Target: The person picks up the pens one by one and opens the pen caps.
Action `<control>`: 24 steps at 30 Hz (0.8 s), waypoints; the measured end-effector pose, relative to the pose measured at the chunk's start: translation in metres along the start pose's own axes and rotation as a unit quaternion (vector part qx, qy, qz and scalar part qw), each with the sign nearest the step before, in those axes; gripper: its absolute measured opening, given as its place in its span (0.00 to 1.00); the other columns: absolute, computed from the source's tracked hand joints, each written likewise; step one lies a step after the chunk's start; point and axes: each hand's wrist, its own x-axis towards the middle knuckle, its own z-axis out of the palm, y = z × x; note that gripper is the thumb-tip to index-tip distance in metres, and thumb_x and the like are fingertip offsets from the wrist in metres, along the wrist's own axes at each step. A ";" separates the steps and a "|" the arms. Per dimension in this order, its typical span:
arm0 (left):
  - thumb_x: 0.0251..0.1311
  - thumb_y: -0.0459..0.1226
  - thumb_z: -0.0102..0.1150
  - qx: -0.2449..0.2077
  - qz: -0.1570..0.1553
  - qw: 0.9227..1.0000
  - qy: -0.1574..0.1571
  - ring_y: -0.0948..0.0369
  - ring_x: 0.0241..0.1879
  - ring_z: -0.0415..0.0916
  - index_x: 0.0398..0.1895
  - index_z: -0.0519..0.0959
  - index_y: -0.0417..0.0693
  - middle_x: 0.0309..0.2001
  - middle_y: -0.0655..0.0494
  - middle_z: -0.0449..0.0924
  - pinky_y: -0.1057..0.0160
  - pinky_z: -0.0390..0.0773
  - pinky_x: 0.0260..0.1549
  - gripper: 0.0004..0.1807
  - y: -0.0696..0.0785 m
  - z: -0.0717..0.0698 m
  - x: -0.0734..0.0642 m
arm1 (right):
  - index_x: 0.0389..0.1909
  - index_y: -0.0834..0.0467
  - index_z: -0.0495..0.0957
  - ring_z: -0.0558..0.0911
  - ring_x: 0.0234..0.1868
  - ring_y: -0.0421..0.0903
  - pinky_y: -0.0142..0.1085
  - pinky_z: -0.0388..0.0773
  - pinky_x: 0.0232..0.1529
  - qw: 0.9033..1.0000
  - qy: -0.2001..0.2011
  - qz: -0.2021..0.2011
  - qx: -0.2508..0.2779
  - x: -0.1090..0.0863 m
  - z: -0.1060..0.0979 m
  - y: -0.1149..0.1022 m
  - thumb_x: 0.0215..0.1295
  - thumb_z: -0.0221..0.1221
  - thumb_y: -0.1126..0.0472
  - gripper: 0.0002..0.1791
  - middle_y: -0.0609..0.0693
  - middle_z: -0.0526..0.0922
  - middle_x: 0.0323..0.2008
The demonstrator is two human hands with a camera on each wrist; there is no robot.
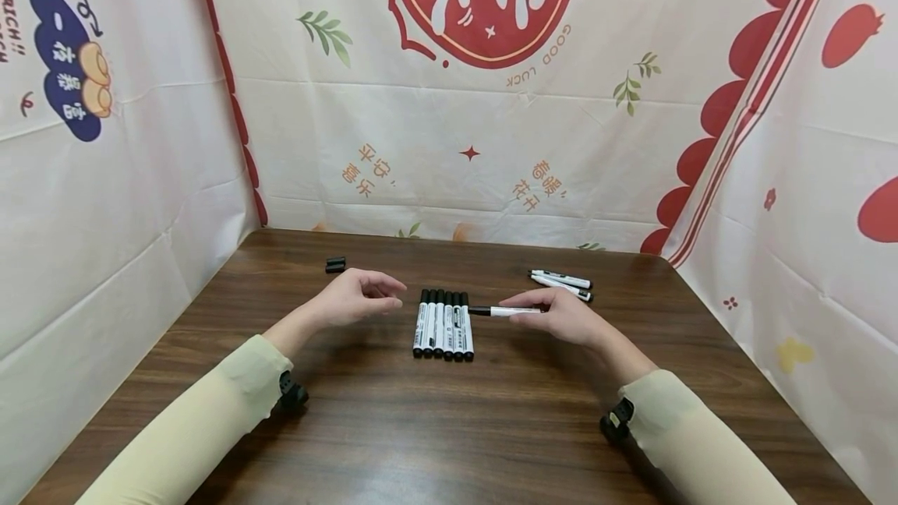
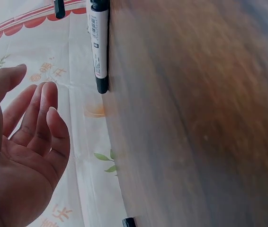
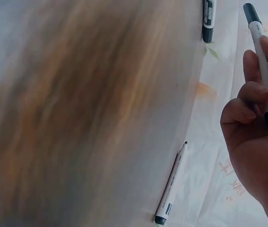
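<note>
My right hand [image 1: 561,316] pinches a white marker [image 3: 267,71] with its black cap on, held roughly level with the cap pointing left toward a row of markers. That row [image 1: 443,326] is several white markers with black caps, lying side by side at the middle of the table, caps toward the back. To the left of the row my left hand [image 1: 354,298] hovers with relaxed fingers and nothing in them. Its palm and loosely bent fingers [image 2: 39,118] show in the left wrist view.
Two uncapped markers [image 1: 561,280] lie at the back right, beyond my right hand. Two loose black caps [image 1: 335,264] lie together at the back left of the brown wooden table [image 1: 421,427]. Printed white cloth [image 1: 449,115] hangs behind and along both sides.
</note>
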 end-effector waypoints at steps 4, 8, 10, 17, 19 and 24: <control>0.73 0.42 0.72 -0.009 0.007 1.000 -0.002 0.50 0.46 0.90 0.62 0.88 0.48 0.49 0.53 0.93 0.54 0.88 0.47 0.18 0.005 0.003 0.001 | 0.59 0.41 0.91 0.80 0.41 0.47 0.38 0.78 0.41 1.000 0.001 0.000 0.007 0.001 0.001 -0.005 0.72 0.73 0.46 0.17 0.45 0.92 0.46; 0.73 0.41 0.72 -0.016 0.013 1.000 -0.005 0.51 0.49 0.91 0.62 0.88 0.48 0.49 0.53 0.93 0.57 0.87 0.48 0.18 0.008 0.007 0.001 | 0.59 0.40 0.91 0.80 0.41 0.46 0.37 0.78 0.40 1.000 0.001 -0.013 0.010 0.003 0.004 -0.011 0.73 0.72 0.47 0.16 0.45 0.92 0.46; 0.73 0.42 0.73 -0.014 0.016 1.000 -0.006 0.53 0.49 0.90 0.61 0.89 0.49 0.50 0.54 0.93 0.58 0.86 0.49 0.17 0.009 0.009 0.001 | 0.59 0.41 0.91 0.80 0.40 0.46 0.36 0.78 0.40 1.000 -0.001 -0.021 0.012 0.004 0.005 -0.014 0.73 0.72 0.47 0.16 0.45 0.93 0.46; 0.72 0.40 0.74 -0.011 0.031 0.999 -0.010 0.60 0.47 0.89 0.61 0.89 0.49 0.49 0.55 0.93 0.59 0.86 0.50 0.17 0.017 0.017 0.001 | 0.59 0.41 0.91 0.80 0.41 0.47 0.37 0.78 0.41 0.999 -0.013 -0.032 0.029 0.005 0.011 -0.032 0.73 0.72 0.47 0.16 0.45 0.93 0.49; 0.72 0.39 0.74 -0.013 0.034 0.999 -0.013 0.60 0.47 0.89 0.61 0.89 0.49 0.48 0.55 0.93 0.60 0.86 0.51 0.17 0.019 0.019 0.001 | 0.59 0.41 0.91 0.80 0.41 0.47 0.37 0.78 0.41 0.999 -0.016 -0.036 0.033 0.006 0.013 -0.036 0.72 0.73 0.48 0.16 0.45 0.93 0.49; 0.71 0.39 0.75 -0.031 0.035 0.999 -0.022 0.59 0.45 0.89 0.61 0.89 0.48 0.48 0.55 0.93 0.59 0.86 0.49 0.18 0.027 0.024 0.002 | 0.57 0.40 0.92 0.82 0.44 0.45 0.37 0.80 0.44 0.998 -0.021 -0.045 0.045 0.010 0.019 -0.044 0.73 0.73 0.50 0.14 0.44 0.93 0.51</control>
